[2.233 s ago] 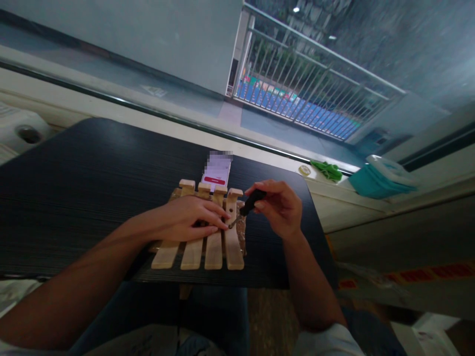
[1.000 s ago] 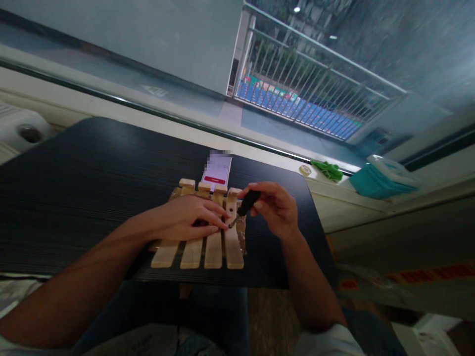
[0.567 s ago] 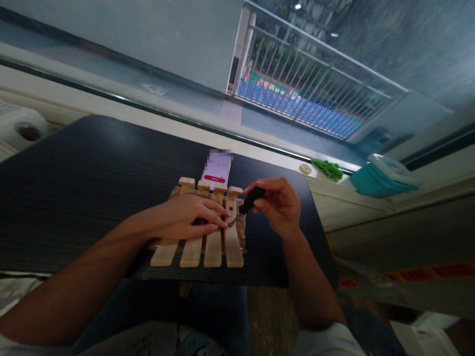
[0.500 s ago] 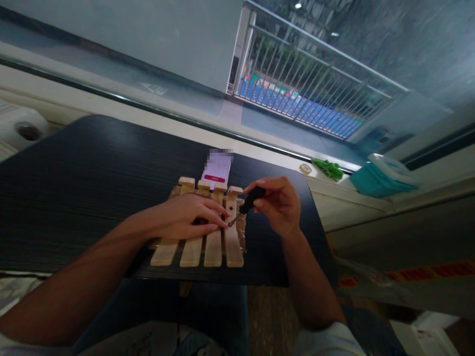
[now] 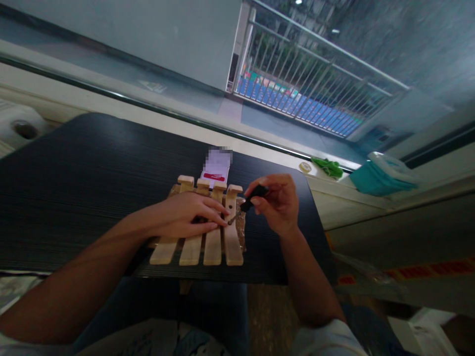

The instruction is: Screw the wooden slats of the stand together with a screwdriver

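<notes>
A slatted piece of pale wood (image 5: 213, 247), several parallel strips, lies near the front edge of a black table (image 5: 81, 183). My left hand (image 5: 185, 216) rests flat across the slats, fingers stretched toward the rightmost strip. My right hand (image 5: 276, 202) pinches the black handle of a small screwdriver (image 5: 248, 201). Its metal tip slants down to the rightmost slat, just beside my left fingertips.
A phone (image 5: 216, 169) with a lit screen lies just behind the slats. On the pale window ledge to the right are a green bundle (image 5: 327, 167), a small round lid (image 5: 305, 167) and a teal box (image 5: 382, 175). A white object (image 5: 18, 129) sits at far left.
My right hand has shifted its fingers slightly on the screwdriver handle while the tip stays at the same spot. The left hand and the slats have not moved.
</notes>
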The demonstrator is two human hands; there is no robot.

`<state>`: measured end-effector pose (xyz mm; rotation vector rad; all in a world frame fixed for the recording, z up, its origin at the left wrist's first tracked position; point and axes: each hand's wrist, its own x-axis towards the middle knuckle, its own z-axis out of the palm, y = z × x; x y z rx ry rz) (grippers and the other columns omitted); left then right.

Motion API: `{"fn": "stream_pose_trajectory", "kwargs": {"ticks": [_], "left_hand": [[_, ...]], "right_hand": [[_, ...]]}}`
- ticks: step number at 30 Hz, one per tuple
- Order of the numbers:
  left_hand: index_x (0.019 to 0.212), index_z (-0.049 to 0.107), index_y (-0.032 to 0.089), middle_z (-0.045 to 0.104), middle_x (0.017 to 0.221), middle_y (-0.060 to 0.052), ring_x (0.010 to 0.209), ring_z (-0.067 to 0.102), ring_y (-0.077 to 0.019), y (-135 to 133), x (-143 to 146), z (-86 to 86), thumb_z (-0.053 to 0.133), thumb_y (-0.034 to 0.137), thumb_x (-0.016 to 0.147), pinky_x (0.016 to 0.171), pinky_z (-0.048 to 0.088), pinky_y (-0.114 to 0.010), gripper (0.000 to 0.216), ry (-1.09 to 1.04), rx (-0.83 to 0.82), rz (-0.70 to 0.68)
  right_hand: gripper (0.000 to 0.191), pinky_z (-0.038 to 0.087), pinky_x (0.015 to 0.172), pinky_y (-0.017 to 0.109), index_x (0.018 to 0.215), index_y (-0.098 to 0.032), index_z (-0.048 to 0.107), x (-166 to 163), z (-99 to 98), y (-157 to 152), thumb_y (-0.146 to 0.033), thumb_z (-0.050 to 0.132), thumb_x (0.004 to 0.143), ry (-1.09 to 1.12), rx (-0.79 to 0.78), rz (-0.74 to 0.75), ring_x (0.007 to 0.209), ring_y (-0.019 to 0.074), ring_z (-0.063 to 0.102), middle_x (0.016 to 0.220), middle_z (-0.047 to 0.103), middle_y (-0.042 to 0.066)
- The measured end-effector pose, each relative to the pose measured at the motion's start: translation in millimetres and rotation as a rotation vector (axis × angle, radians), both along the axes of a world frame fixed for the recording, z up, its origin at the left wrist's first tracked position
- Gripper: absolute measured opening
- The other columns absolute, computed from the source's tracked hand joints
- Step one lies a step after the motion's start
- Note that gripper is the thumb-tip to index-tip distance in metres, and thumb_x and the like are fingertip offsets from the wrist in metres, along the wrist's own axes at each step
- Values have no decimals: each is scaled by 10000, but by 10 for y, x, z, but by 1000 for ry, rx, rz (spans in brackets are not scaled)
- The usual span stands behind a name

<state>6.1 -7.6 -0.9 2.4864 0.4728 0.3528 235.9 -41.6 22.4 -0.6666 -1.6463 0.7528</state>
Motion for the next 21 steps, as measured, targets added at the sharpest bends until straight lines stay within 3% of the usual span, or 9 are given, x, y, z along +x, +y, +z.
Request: {"fn": "stream_pose_trajectory", "kwargs": {"ticks": [7, 13, 21], "left_hand": [[1130, 737, 283, 679, 1261, -26, 1107, 659, -198, 6, 8, 19, 525, 294, 962, 961, 493, -300, 271, 23, 16, -10], [1113, 746, 269, 685, 1250, -31, 1098, 666, -201, 3, 16, 30, 540, 259, 945, 968, 493, -304, 265, -9, -11, -10], [1097, 752, 254, 692, 1238, -36, 1085, 671, -196, -2, 27, 43, 547, 237, 930, 956, 499, -291, 265, -23, -4, -13]], "right_hand": [[216, 489, 476, 220, 972, -255, 607, 52, -44, 14, -347, 709, 804, -37, -11, -5, 614, 85, 617, 833, 700, -7], [200, 510, 458, 220, 1079, -267, 618, 104, -2, -36, -300, 607, 882, -27, -80, 81, 551, 65, 602, 1068, 748, 32], [193, 540, 461, 219, 1068, -265, 632, 130, 1, -22, -302, 611, 879, -45, -118, 84, 507, 63, 610, 1024, 772, 19]]}}
